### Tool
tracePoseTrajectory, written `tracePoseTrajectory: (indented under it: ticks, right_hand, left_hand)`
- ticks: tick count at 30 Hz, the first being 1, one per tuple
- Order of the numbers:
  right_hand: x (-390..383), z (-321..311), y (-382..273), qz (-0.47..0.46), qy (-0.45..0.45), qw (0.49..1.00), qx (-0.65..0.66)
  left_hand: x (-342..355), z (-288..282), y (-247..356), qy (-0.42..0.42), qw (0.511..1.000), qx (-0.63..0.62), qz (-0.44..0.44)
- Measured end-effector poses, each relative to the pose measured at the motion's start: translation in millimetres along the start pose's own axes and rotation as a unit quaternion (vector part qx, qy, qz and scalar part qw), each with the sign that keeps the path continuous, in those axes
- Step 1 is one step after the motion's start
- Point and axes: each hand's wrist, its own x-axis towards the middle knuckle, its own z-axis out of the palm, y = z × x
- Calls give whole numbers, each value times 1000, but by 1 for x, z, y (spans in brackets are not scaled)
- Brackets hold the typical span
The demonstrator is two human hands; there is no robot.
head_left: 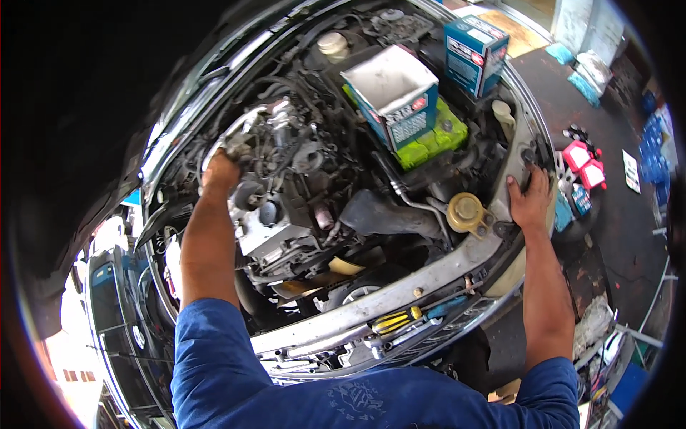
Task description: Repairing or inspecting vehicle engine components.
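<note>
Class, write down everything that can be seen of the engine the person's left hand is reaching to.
The engine sits exposed, left of the green battery. It looks mostly metal: a silvery-grey cover nearer the person, a dark round cap on top, grimy parts and hoses crowding beyond. The left hand reaches to its left side; its fingers are partly hidden.

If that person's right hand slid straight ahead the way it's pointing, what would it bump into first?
Probably the small black knob just ahead of the right hand. Depth is hard to judge from this one view, so the hand might pass over it or already touch it.
</note>
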Motion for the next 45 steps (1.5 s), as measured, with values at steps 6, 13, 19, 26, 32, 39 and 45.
tracePoseTrajectory:
  ticks: [6,13,19,26,32,39,45]
  right_hand:
    - [5,-16,-9,-126,96,987,21]
    - [26,-39,-60,-364,-145,920,2]
    - [22,-31,-83,-339,-234,908,-78]
    - [19,-30,-83,-356,-220,906,-65]
    - [17,-24,-77,-342,-224,907,-101]
    - [17,-25,-83,-330,-214,917,-66]
    - [19,-33,-85,-337,-205,917,-58]
  left_hand:
    - [3,27,20,103,986,-34,-126]
    - [31,40,-10,93,995,-7,-18]
    - [49,55,-28,118,993,2,20]
    - [50,53,-33,145,988,-23,51]
    - [63,71,-45,142,988,3,68]
    - [66,76,-50,196,973,-40,112]
    - [43,47,-26,103,993,-27,46]
